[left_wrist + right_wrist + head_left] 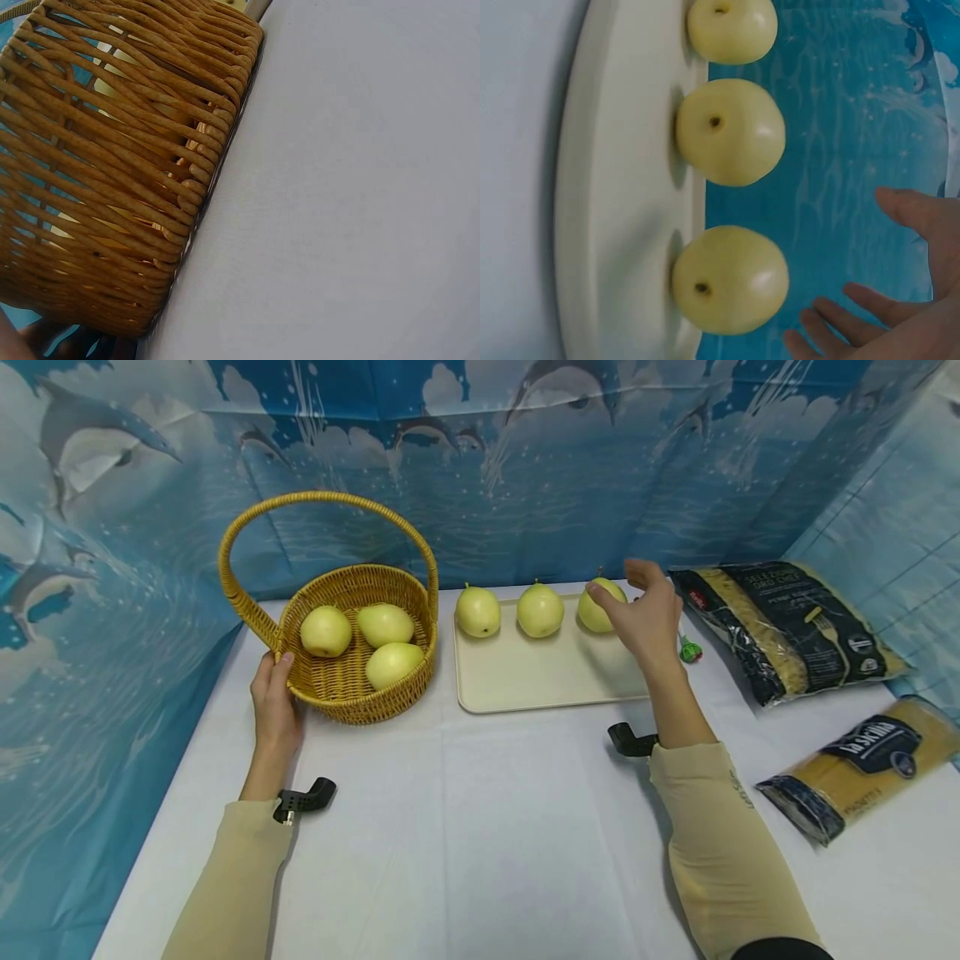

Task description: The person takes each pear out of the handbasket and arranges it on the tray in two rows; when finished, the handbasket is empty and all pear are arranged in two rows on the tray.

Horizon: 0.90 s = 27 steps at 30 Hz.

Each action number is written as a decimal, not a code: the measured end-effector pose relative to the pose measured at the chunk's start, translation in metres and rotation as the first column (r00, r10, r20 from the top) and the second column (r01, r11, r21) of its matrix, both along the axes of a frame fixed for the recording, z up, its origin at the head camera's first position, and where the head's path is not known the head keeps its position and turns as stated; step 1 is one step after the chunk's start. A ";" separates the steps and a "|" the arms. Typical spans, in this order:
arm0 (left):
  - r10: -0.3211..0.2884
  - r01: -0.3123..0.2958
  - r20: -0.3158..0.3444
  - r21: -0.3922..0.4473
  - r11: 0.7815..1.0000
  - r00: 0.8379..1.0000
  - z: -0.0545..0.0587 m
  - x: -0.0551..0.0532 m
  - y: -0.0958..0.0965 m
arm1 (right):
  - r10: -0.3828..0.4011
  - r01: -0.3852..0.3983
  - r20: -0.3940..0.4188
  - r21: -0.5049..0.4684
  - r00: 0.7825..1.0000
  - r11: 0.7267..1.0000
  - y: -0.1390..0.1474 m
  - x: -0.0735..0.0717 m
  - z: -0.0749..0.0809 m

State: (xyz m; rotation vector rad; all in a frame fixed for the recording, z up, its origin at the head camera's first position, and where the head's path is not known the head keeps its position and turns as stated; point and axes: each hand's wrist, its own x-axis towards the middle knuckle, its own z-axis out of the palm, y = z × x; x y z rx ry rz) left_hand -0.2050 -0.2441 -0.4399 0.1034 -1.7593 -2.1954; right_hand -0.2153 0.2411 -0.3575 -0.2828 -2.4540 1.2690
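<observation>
At the back left stands a wicker basket (pixel 352 689) with a tall hoop handle and three yellow-green pears inside, one of them a pear (pixel 326 631) at the left. My left hand (pixel 276 706) holds the basket's left side near the handle's foot; in the left wrist view its fingers are mostly behind the weave. Three more pears stand in a row along the far side of a cream tray (pixel 525 681): a left pear (pixel 477 612), a middle pear (pixel 540 610) and a right pear (pixel 595 610). My right hand (pixel 648 614), fingers spread and holding nothing, hovers beside the right pear.
At the right lie a black bag of pasta (pixel 795 627) and a pack of spaghetti (pixel 870 764). A small green and red object (pixel 690 650) lies by the right wrist. A blue dolphin-print sheet (pixel 360 468) hangs behind the white table (pixel 510 827).
</observation>
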 end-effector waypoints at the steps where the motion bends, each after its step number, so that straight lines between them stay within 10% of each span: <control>1: -0.001 0.001 0.001 0.002 1.000 1.000 0.000 0.000 0.000 | 0.004 -0.004 -0.003 -0.002 1.000 1.000 -0.002 0.001 0.003; 27: -0.012 0.012 -0.020 0.023 1.000 1.000 0.000 0.001 0.002 | 0.422 -0.415 -0.001 -0.189 0.906 0.890 -0.080 0.019 0.014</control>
